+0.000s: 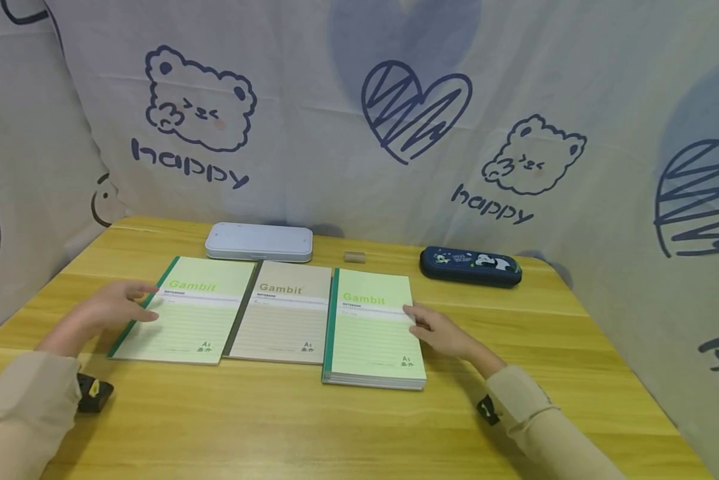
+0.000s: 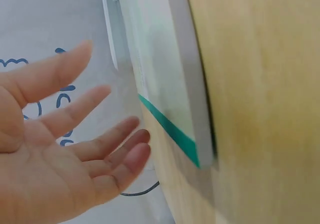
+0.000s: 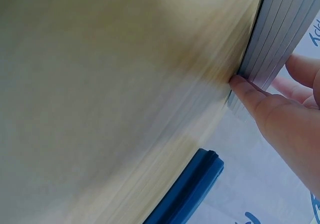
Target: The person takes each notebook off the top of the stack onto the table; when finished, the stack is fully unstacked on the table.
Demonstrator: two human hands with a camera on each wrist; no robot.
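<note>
A notebook with a pale green cover and green spine (image 1: 194, 320) lies flat at the left. My left hand (image 1: 110, 307) hovers beside its spine, fingers spread and apart from it, as the left wrist view also shows. In the middle lies a beige notebook with a dark spine (image 1: 284, 317). To the right is a stack of several notebooks (image 1: 374, 333), a green one on top. My right hand (image 1: 440, 331) touches the stack's right edge. In the right wrist view, one fingertip (image 3: 237, 82) presses the page edges low down, close to the table.
A white tin case (image 1: 259, 242) and a small tan block (image 1: 354, 257) stand along the back of the wooden table (image 1: 275, 433). A dark blue pencil case with a panda (image 1: 470, 267) lies at the back right. A printed curtain (image 1: 311, 133) hangs behind.
</note>
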